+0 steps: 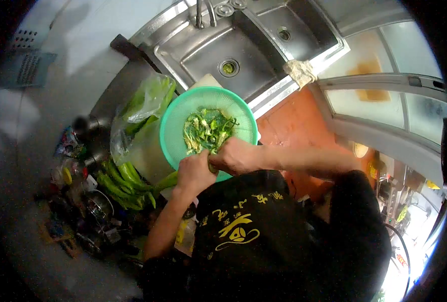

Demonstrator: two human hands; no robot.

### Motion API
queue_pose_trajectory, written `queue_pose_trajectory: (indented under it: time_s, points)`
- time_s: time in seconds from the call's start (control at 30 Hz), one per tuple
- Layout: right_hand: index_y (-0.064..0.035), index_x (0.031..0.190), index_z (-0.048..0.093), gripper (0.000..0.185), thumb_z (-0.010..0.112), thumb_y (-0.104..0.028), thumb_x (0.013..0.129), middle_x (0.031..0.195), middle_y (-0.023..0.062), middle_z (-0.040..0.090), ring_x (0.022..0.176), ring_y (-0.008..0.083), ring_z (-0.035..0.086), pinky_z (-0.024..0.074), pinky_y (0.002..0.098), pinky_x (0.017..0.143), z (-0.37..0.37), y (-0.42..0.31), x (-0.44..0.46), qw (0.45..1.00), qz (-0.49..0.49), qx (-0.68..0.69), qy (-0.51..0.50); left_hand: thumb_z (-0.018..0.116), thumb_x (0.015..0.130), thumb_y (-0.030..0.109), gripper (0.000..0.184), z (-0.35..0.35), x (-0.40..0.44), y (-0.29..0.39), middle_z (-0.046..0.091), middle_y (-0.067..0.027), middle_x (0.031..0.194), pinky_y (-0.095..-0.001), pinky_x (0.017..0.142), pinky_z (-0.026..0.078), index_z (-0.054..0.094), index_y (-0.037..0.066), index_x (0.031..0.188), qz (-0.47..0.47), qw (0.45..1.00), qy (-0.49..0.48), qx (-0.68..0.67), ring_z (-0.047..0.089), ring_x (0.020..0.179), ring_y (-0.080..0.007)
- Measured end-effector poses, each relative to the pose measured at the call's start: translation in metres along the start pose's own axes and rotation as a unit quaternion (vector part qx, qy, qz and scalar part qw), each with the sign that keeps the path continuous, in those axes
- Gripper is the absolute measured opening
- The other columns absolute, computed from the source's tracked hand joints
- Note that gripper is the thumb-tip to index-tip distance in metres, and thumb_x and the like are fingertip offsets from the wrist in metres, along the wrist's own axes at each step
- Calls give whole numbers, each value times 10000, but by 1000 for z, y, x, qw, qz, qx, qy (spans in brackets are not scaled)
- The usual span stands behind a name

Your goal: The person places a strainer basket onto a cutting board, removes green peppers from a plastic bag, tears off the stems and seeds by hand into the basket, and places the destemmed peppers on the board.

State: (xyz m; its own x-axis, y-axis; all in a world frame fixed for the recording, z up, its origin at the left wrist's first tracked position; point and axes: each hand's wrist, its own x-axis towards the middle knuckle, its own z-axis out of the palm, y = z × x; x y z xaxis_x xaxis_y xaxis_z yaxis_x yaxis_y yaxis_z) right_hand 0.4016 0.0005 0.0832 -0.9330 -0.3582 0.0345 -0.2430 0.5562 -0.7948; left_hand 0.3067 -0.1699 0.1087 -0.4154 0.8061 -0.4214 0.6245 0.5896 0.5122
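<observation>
A round green plastic basket point(171, 119) holds a heap of pepper cores and stem pieces point(208, 131). Over its near rim my left hand point(197, 173) and my right hand point(237, 157) meet, both with their fingers closed. My left hand is wrapped round a long green pepper point(166, 180), whose body sticks out to the left below the palm. The fingers of my right hand press together right beside it, at the pepper's other end; whether they grip the pepper or a piece of it is hidden.
Long green peppers point(125, 187) lie left of the basket, below a clear plastic bag point(148, 100) of more peppers. Behind stands a steel double sink point(203, 48) with a cloth point(300, 73) on its edge. Jars and clutter fill the lower left.
</observation>
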Motion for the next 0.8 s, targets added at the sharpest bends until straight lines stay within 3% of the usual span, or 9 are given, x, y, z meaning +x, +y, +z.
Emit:
queue_pose_trajectory:
  time_s: [0.4,0.43,0.53,0.57,0.6,0.67,0.7,0.73,0.8]
  points:
    - [-87,933,676,146,616,-210,882,770,174,655,693,417,622,487,506,602,4,36,-7,994,-13,104,37,753,755,262,274,1,15,-19,666,-190,727,-532,641,509,594,66,864,12,998,6,58,663,701,-420]
    - [-74,941,685,135,640,-182,872,783,166,666,696,402,637,497,494,618,2,37,-12,995,3,100,7,753,757,267,274,8,16,-24,665,-189,724,-534,638,509,596,69,861,14,997,6,75,663,696,-419]
    - [-33,892,648,58,675,-83,886,710,167,615,640,365,611,469,461,570,-13,40,-37,978,28,185,88,749,757,259,264,18,-3,-91,664,-188,729,-537,634,508,594,67,851,-56,995,16,87,666,699,-416]
    - [-34,882,654,41,685,-61,883,687,168,599,607,356,601,466,454,550,-21,56,-51,989,25,98,107,747,757,251,259,15,-5,-112,665,-189,733,-537,634,508,592,65,849,-89,992,23,86,667,703,-415]
    - [-43,913,660,84,656,-126,925,675,171,589,611,366,601,469,454,561,-18,72,-56,990,41,89,99,744,759,237,250,8,10,-109,664,-189,734,-536,631,507,591,61,848,-61,994,60,73,665,700,-414]
    - [-63,1000,663,154,603,-196,952,753,163,621,693,360,627,495,460,619,7,92,-43,996,84,-29,4,738,762,207,230,2,1,-82,661,-190,735,-533,626,506,589,52,846,-20,994,102,34,661,693,-414]
    - [-83,1079,646,219,556,-245,960,879,147,653,804,346,643,522,464,701,16,100,-34,995,55,-56,-55,733,754,147,195,-5,6,-61,655,-190,736,-513,617,504,587,49,840,-36,994,59,87,648,680,-412]
    - [-87,1164,636,329,573,-298,920,898,168,680,796,382,661,539,497,719,32,98,-30,985,119,-103,-67,744,759,152,203,-3,20,-59,652,-187,732,-503,611,504,586,52,838,-10,992,104,69,650,682,-403]
    - [-62,1202,609,353,590,-277,922,989,168,678,923,381,652,544,488,788,45,94,-29,983,110,-144,37,767,769,162,221,2,5,-52,646,-181,725,-483,599,502,582,59,834,22,988,151,35,655,685,-387]
